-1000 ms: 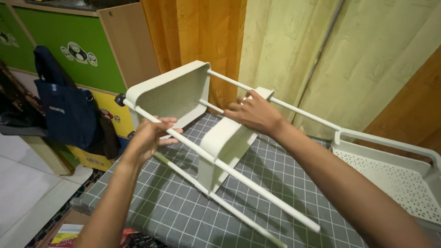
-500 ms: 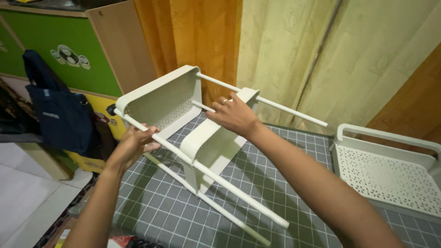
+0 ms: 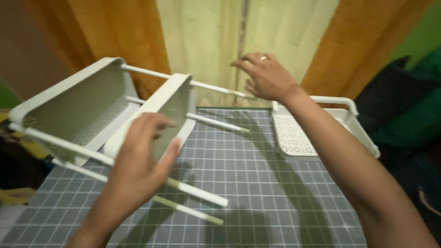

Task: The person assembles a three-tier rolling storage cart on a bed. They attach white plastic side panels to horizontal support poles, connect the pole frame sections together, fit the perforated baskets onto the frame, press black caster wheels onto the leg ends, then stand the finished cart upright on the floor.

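— Any packages, labels or signs in view?

— None that can be made out. The things are plain: a white shelf rack [image 3: 105, 119] lying on its side at about nine o'clock, two perforated trays joined by thin white rods [image 3: 197, 190], and a separate white perforated tray [image 3: 303, 133] lying flat at about two o'clock. Both are on a grey cutting mat [image 3: 257, 183] with a white grid.

— What are the hands doing?

— The left hand [image 3: 140, 167] is clamped on the rack, fingers wrapped over the edge of the nearer tray, thumb along its side. The right hand [image 3: 264, 76] hovers at twelve o'clock near the tip of the upper rod, fingers spread and curled, holding nothing.

— Edges and room?

— The rods' free ends point toward five o'clock, above bare mat. The mat's middle and six o'clock stretch lie open. The loose tray sits near the mat's far right edge. Behind hang cream and orange curtains [image 3: 206, 41]; a dark green mass sits at three o'clock.
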